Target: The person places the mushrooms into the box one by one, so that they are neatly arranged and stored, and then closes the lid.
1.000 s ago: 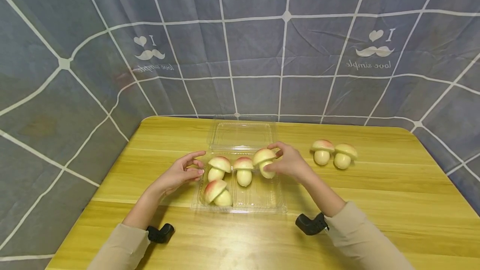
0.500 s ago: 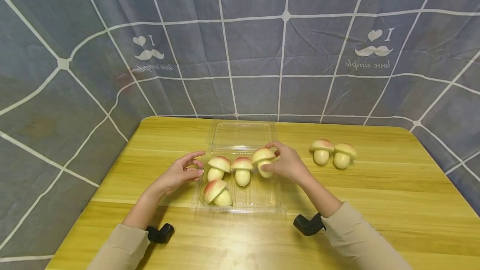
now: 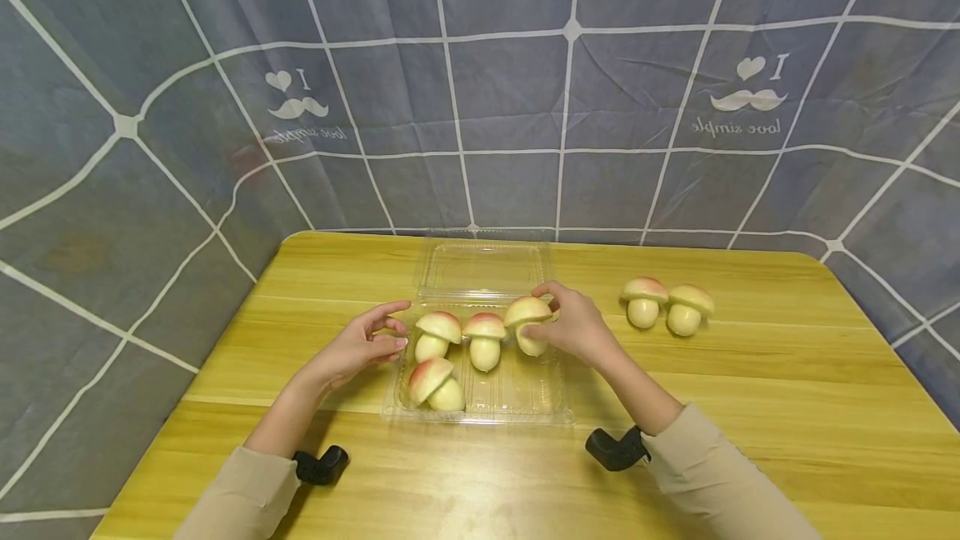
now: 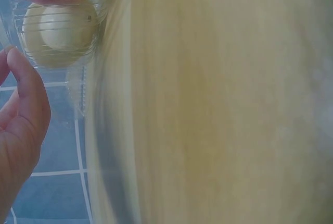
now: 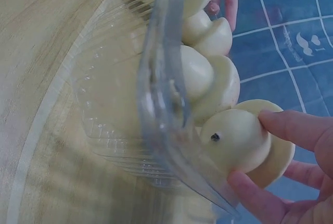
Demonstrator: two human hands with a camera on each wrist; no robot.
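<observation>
Gripping mushroom bun, right hand

The table under my arms is yellow wood, or a wood-look laminate, with long straight grain and a smooth, faintly satin sheen. The tray near its middle is thin clear plastic, glossy, ribbed across its floor, and its open lid toward the far edge is the same glossy film. The mushroom that my right hand pinches looks smooth and matt, like soft foam or moulded plastic, pale cream on the stem and blushed pink on the cap. My sleeves are soft matt beige cloth. The backdrop is grey woven cloth, matt, creased.
</observation>
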